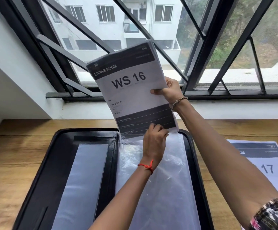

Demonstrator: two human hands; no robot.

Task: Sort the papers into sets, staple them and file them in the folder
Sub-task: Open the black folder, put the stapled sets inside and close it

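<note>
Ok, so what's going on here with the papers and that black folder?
A person is filing the WS 16 set in an open black folder on the wooden table. The right hand grips the set by its right edge, its lower edge at the mouth of a clear sleeve. The left hand curls its fingers at that lower edge; whether they pinch paper or sleeve is unclear. A sheet marked 17 lies to the right.

Bright, soft daylight comes through the window [135, 30], backlighting the sheet [130, 90] and laying pale glare on the pocket [164, 188]. Shadows are faint. Wide-angle distortion bows the bars [213, 40] toward the edges, and the sheet's top edge is slightly blurred.
</note>
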